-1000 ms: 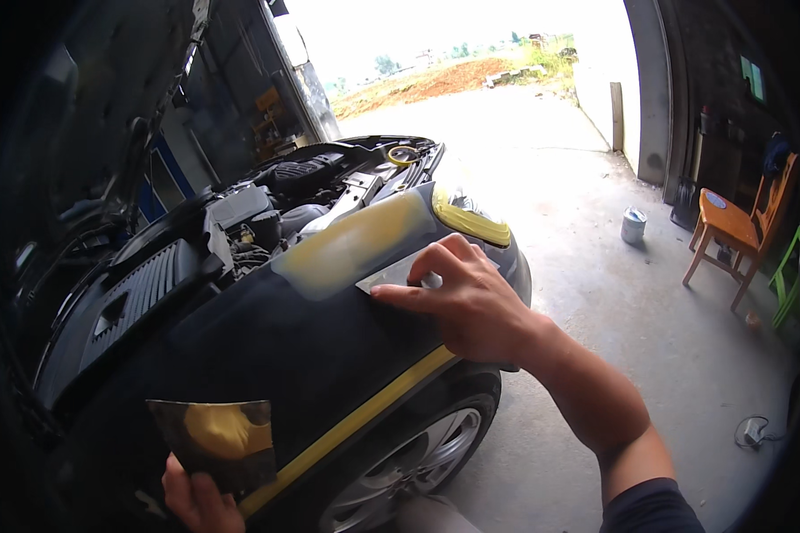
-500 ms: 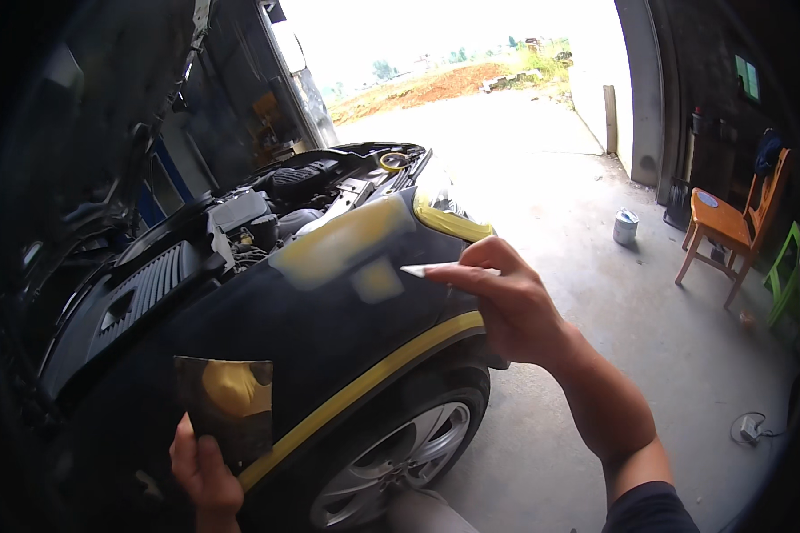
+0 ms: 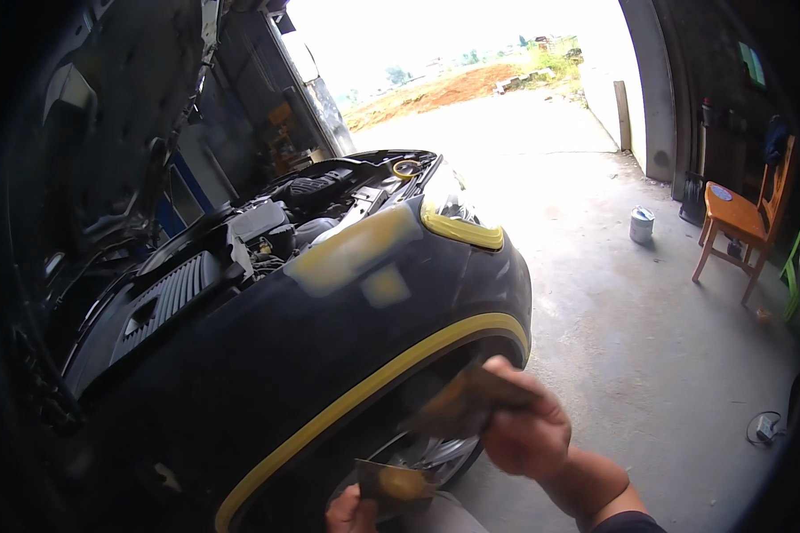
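Note:
My left hand (image 3: 350, 513) grips a thin square board (image 3: 371, 480) low in the picture, in front of the wheel. A rounded dab of yellow putty (image 3: 404, 484) lies on the board. Just above and to its right, my right hand (image 3: 535, 435) is closed on a flat, dark putty scraper (image 3: 471, 397) with brownish smears; motion blurs its edge. Both tools are held off the car's dark fender (image 3: 267, 355). Farther up that fender are a long grey-and-yellow putty patch (image 3: 356, 250) and a smaller squarish one (image 3: 385, 287).
Yellow tape (image 3: 364, 391) lines the wheel arch, and more tape (image 3: 460, 231) edges the headlight. A tape roll (image 3: 407, 169) rests by the engine bay under the raised hood. To the right stand a paint can (image 3: 642, 224) and a wooden chair (image 3: 738, 213).
My right hand has come down from beside the small patch, turning the scraper's broad face into view. My left hand and its board have moved right and lower. The view has shifted slightly.

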### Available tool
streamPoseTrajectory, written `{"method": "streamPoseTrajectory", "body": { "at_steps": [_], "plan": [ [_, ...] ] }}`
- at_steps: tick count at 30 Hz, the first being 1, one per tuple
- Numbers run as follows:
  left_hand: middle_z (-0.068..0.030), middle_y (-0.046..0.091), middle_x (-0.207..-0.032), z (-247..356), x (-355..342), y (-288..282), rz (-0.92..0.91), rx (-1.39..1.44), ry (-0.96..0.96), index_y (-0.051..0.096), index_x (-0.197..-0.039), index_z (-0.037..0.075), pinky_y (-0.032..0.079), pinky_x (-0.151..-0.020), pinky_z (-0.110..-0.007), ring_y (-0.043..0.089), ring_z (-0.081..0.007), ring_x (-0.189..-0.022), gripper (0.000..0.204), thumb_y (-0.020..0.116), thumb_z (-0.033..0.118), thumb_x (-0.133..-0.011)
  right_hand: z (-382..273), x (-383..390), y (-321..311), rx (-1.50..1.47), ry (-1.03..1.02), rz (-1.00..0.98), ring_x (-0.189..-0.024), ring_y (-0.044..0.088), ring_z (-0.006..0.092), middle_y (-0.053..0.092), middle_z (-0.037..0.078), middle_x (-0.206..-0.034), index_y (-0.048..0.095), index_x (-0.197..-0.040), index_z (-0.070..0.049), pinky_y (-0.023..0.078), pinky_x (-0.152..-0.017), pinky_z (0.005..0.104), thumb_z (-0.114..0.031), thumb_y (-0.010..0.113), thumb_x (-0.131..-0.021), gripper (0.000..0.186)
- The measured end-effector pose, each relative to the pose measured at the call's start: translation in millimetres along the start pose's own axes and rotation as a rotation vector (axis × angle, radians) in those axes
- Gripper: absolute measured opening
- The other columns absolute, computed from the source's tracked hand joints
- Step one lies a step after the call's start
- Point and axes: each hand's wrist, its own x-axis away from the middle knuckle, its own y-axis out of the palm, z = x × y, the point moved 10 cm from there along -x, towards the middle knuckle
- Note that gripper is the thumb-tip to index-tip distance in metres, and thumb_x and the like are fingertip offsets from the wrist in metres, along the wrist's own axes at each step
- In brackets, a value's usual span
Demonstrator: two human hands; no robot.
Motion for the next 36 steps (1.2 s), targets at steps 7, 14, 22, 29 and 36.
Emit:
{"method": "streamPoseTrajectory", "body": {
  "at_steps": [7,14,22,29,36],
  "plan": [
    [-0.0142,0.059,-0.120,-19,15,-13,0.068,0.569,-0.197,0.051,-0.125,-0.004,0.045,-0.098,-0.042,0.058,-0.0269,-0.111,0.033,0.052,0.017,-0.098,53,40,29,0.654,0.313,-0.610,-0.109,0.051,0.0249,0.051,0.013,-0.116,0.057,-0.131,-0.009,0.042,-0.092,0.0351,0.005,0.052,-0.087,0.046],
    [-0.0233,0.059,-0.119,-39,85,-70,0.286,0.623,-0.101,0.054,-0.121,-0.009,0.047,-0.097,-0.047,0.059,-0.0354,-0.108,0.029,0.052,0.003,-0.095,-2,-83,-93,1.467,-0.163,0.061,-0.099,0.056,0.0292,0.058,0.015,-0.108,0.061,-0.123,-0.005,0.044,-0.090,0.0358,0.009,0.049,-0.083,0.044],
    [-0.0251,0.063,-0.103,-38,140,-79,0.243,-0.268,-0.281,0.060,-0.110,-0.012,0.052,-0.083,-0.041,0.063,-0.0364,-0.090,0.026,0.059,-0.002,-0.086,29,-114,-88,1.464,-0.102,0.037,-0.099,0.055,0.0298,0.059,0.014,-0.101,0.065,-0.115,-0.003,0.045,-0.090,0.0358,0.010,0.045,-0.078,0.045],
    [0.0030,0.061,-0.088,-71,168,-77,0.371,0.446,-0.588,0.063,-0.109,0.003,0.035,-0.056,-0.018,0.045,-0.0031,-0.066,0.024,0.048,0.018,-0.099,-9,-106,-100,1.229,-0.053,0.177,-0.104,0.060,0.0230,0.063,0.013,-0.112,0.061,-0.116,0.002,0.046,-0.095,0.0333,0.004,0.036,-0.086,0.040],
    [-0.0176,0.062,-0.107,-58,187,-113,0.487,0.228,-0.370,0.057,-0.118,-0.011,0.051,-0.085,-0.034,0.060,-0.0230,-0.095,0.030,0.057,0.005,-0.093,41,9,-65,0.418,0.157,0.437,-0.113,0.056,0.0235,0.058,0.015,-0.122,0.047,-0.127,0.006,0.043,-0.101,0.0369,-0.002,0.044,-0.091,0.037]
  ]
}}
